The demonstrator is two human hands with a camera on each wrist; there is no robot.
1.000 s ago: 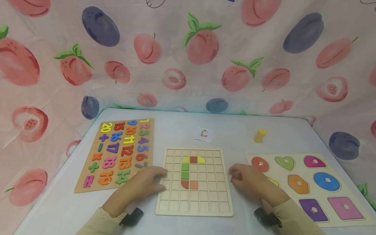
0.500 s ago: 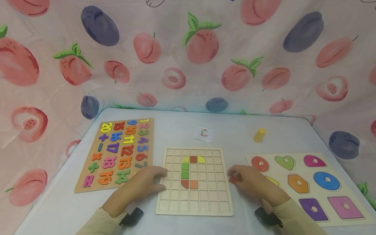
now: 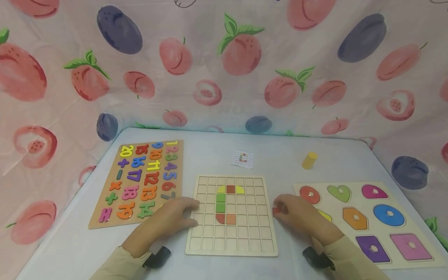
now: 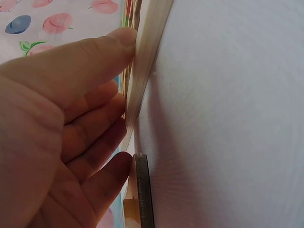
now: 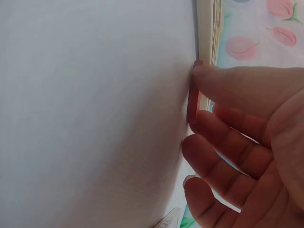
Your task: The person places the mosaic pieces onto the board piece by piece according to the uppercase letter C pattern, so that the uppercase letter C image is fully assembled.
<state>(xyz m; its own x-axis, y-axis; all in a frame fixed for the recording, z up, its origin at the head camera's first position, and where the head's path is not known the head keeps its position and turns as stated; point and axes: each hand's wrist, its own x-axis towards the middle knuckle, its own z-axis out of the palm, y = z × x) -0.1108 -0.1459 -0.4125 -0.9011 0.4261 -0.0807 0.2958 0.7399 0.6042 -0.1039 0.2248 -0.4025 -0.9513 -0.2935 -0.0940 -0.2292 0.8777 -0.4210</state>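
Note:
A square wooden grid board (image 3: pixel 248 233) lies in the middle of the table, with several coloured tiles set in its cells: yellow curved ones, green squares (image 3: pixel 220 203), a brown-red square, a red curved one and an orange square. My left hand (image 3: pixel 175 214) rests against the board's left edge; in the left wrist view its thumb (image 4: pixel 121 38) touches the edge and the fingers are loosely bent. Beside the right edge, my right hand (image 3: pixel 297 214) pinches a thin red tile (image 5: pixel 194 97) between thumb and fingers, low at the tabletop. The tile's full shape is partly hidden.
A small pattern card (image 3: pixel 243 159) lies behind the board. At left is a number puzzle (image 3: pixel 94 221), at right a shape puzzle (image 3: pixel 350 186) partly under my right forearm. A yellow cylinder (image 3: pixel 309 160) stands back right. Fruit-print cloth (image 3: pixel 227 109) hangs behind the table.
The red tile has shifted and turned slightly in my right fingers, showing more than a second ago. My left hand and the board have stayed put.

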